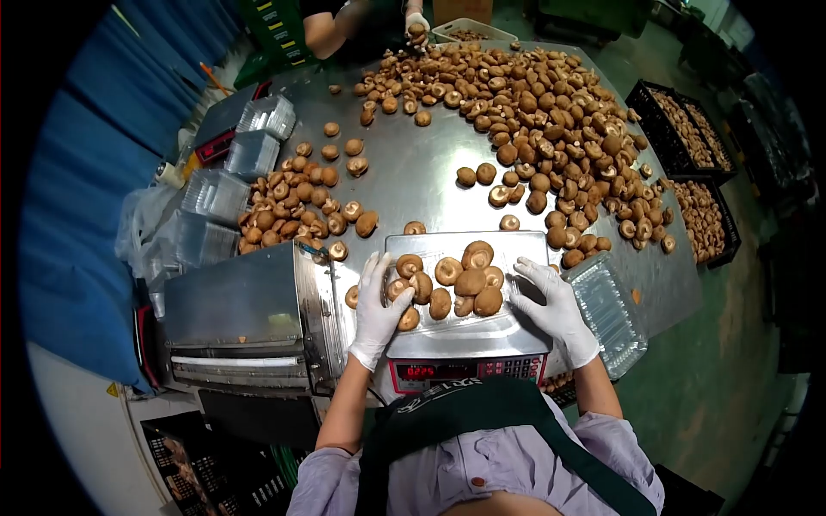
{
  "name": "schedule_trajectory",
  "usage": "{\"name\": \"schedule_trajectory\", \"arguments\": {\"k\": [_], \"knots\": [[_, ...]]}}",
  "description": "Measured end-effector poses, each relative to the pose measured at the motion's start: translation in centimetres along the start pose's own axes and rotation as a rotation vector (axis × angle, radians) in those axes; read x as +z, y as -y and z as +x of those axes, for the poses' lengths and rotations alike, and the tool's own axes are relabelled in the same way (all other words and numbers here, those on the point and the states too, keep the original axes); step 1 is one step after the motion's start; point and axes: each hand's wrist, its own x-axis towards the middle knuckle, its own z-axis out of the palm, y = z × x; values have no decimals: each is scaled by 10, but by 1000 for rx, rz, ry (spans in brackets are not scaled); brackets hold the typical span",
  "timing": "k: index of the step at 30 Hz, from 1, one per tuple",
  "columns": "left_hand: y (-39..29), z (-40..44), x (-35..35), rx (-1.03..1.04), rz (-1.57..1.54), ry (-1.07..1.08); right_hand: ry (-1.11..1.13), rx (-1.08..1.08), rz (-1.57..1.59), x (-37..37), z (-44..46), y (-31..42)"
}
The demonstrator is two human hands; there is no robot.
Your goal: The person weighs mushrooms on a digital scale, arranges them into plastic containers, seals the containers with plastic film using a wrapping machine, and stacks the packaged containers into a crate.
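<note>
Several brown shiitake mushrooms point(471, 282) lie in a clear plastic tray on the steel pan of a digital scale point(447, 347). The red display point(421, 372) seems to read 0.225. My left hand point(377, 311), in a white glove, is open at the left side of the tray, its thumb by the nearest mushrooms. Also gloved, my right hand point(555, 308) is open along the right side, fingers stretched toward the tray edge. The tray's rim is hard to make out under the mushrooms.
A large mushroom pile point(551, 112) covers the steel table's far right; a smaller heap point(292, 202) sits left. Clear containers point(215, 196) are stacked beyond a metal machine point(232, 301). Another clear container point(607, 314) lies right. Across the table, a co-worker's gloved hand point(416, 24) holds a mushroom.
</note>
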Motion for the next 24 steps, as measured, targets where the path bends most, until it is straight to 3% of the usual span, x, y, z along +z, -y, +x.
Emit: {"name": "schedule_trajectory", "arguments": {"k": [6,10,11,12,24], "knots": [[-9,0,6,47,80,-29,-91,-98,110,19,37,9],[-16,-1,12,62,396,33,-4,-307,43,41,60,21],[-16,-1,14,64,392,27,65,-386,-112,49,61,23],[-16,-1,14,63,387,24,-1,-427,-253,60,56,24],[-21,-4,10,60,340,51,32,-382,-283,64,45,23]]}}
